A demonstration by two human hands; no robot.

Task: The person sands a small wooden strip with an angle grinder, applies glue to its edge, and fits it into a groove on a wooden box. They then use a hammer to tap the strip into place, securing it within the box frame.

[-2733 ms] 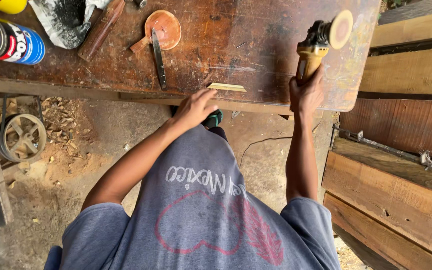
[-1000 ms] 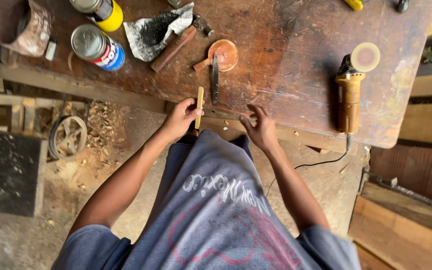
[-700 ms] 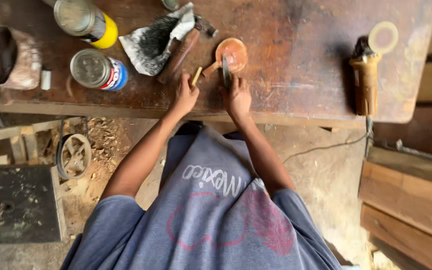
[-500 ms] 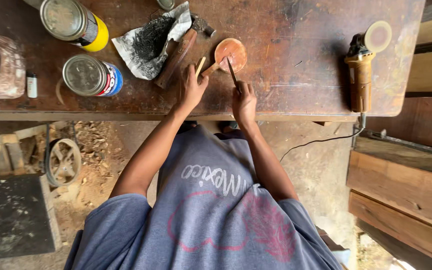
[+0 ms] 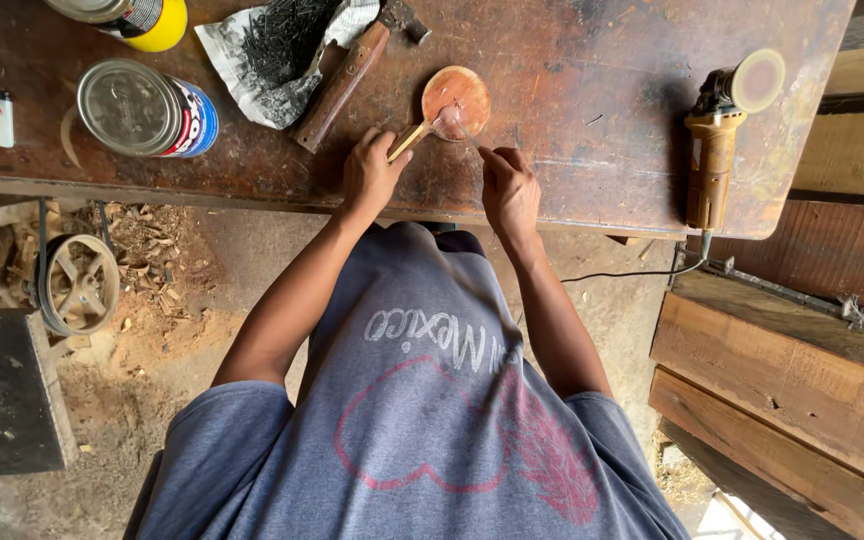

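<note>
A worn, stained brown counter (image 5: pixel 592 120) spans the top, over a dirt floor (image 5: pixel 202 330) littered with wood shavings. At 12 o'clock lies a round wooden spoon (image 5: pixel 455 100). The left hand (image 5: pixel 372 172) has its fingers closed on the spoon's handle; the right hand (image 5: pixel 509 187) pinches a thin tool against the bowl. A grinder (image 5: pixel 714 150) lies at 2 o'clock, cans (image 5: pixel 147 108) at 10, planks (image 5: pixel 792 370) at 4.

soft, even daylight, bright at three o'clock; the dark brown wooden worktop (image 5: pixel 592 110) shows a dull sheen, shadows stay faint, focus is sharp, and the edges bend slightly.
</note>
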